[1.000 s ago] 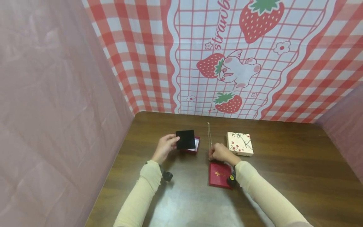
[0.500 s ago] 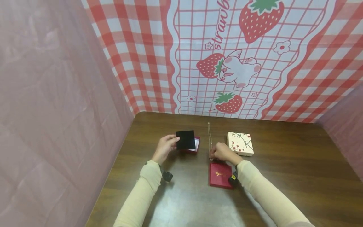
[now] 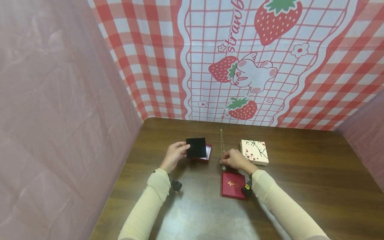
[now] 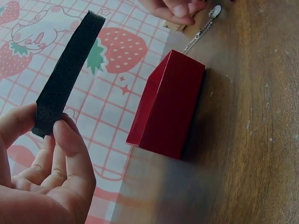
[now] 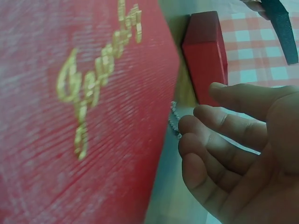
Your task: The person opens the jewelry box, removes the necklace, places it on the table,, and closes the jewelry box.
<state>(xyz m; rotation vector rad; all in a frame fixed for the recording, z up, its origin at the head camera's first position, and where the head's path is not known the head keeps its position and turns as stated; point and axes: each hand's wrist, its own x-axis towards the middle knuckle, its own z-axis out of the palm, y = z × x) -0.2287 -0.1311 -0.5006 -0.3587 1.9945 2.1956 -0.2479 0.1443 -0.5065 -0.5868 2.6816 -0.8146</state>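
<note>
My left hand (image 3: 175, 154) pinches a square black foam pad (image 3: 196, 148) between thumb and fingers. In the left wrist view the foam pad (image 4: 70, 74) is seen edge-on, tilted, above the table. Below it stands an open red box (image 4: 170, 105), whose white inside (image 3: 208, 152) shows partly past the pad. A thin necklace (image 3: 222, 141) lies stretched out on the table, its round pendant (image 3: 224, 168) towards me. My right hand (image 3: 235, 159) hovers beside the pendant; in the right wrist view its fingers (image 5: 224, 123) are loosely bent, thumb apart, with nothing between them.
A red lid (image 3: 233, 185) with gold lettering lies just in front of my right hand. Behind that hand, to the right, sits a cream box (image 3: 254, 152) with a blossom print. A strawberry-patterned cloth (image 3: 240, 66) hangs behind the wooden table (image 3: 309, 173).
My right hand has drawn slightly up and away from the pendant, which now shows below its fingertips. The left hand and foam pad have stayed almost still.
</note>
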